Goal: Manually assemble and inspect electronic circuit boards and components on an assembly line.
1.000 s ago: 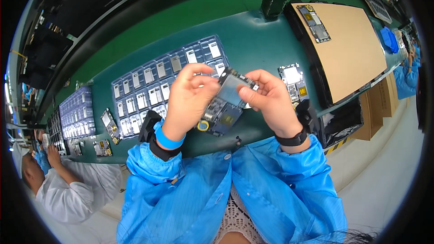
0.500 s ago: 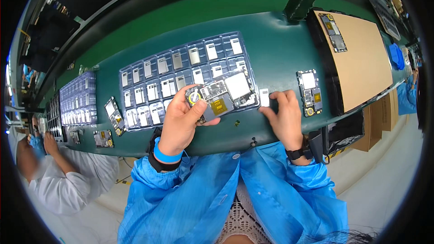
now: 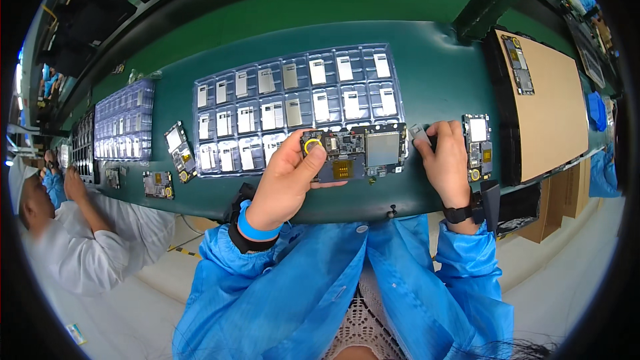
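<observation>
Head view, looking down: left hand [image 3: 288, 183] closed on the left end of a phone circuit board [image 3: 353, 153], thumb pressed beside its yellow ring, pinning it flat on the green belt [image 3: 433, 73], apparently to steady it. Right hand [image 3: 445, 157], just right of the board, pinched shut on a small grey part [image 3: 420, 133]. Lay beyond both hands: clear tray of small parts [image 3: 293, 103]. Sat touching the right hand's outer side: second board [image 3: 477, 147]. Farther right: cardboard sheet [image 3: 553, 113].
</observation>
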### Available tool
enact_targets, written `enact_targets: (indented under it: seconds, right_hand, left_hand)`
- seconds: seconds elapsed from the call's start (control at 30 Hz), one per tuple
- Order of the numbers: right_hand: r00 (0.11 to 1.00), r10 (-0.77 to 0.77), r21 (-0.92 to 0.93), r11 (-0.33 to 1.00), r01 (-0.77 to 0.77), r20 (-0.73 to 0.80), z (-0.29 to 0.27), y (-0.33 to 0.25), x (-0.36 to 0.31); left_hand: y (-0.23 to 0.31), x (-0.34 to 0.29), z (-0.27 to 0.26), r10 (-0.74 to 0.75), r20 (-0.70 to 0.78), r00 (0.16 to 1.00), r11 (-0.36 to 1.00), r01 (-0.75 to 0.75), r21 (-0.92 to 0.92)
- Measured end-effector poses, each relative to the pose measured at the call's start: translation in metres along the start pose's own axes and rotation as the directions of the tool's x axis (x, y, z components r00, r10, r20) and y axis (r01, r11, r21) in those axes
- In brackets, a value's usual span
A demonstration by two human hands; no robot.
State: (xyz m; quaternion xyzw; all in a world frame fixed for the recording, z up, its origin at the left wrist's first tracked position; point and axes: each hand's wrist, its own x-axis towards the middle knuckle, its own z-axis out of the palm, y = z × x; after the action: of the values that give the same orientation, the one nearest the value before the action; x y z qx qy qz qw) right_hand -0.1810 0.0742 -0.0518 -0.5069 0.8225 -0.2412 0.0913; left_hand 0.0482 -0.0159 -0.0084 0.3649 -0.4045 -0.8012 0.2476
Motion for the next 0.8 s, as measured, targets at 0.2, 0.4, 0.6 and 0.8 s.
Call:
enact_targets:
  seconds: [0.2, 0.4, 0.6, 0.8]
  right_hand:
    - [0.997, 0.068, 0.158, 0.986, -0.061, -0.035, -0.003, -0.005, -0.003]
    - [0.999, 0.009, 0.675, 0.738, -0.029, 0.034, -0.060, -0.056, 0.005]
    - [0.889, -0.050, 0.697, 0.641, -0.322, 0.456, -0.062, -0.086, 0.005]
    - [0.898, -0.036, 0.764, 0.541, -0.351, 0.439, -0.041, -0.074, 0.005]
  left_hand:
    - [0.001, -0.004, 0.006, -0.013, 0.049, 0.999, 0.994, 0.019, -0.112]
    - [0.000, -0.005, 0.012, 0.019, 0.094, 0.995, 0.990, -0.006, -0.140]
    - [-0.001, -0.004, 0.019, 0.055, 0.108, 0.993, 0.989, -0.039, -0.140]
    - [-0.007, -0.004, 0.019, 0.097, 0.148, 0.984, 0.991, -0.082, -0.107]
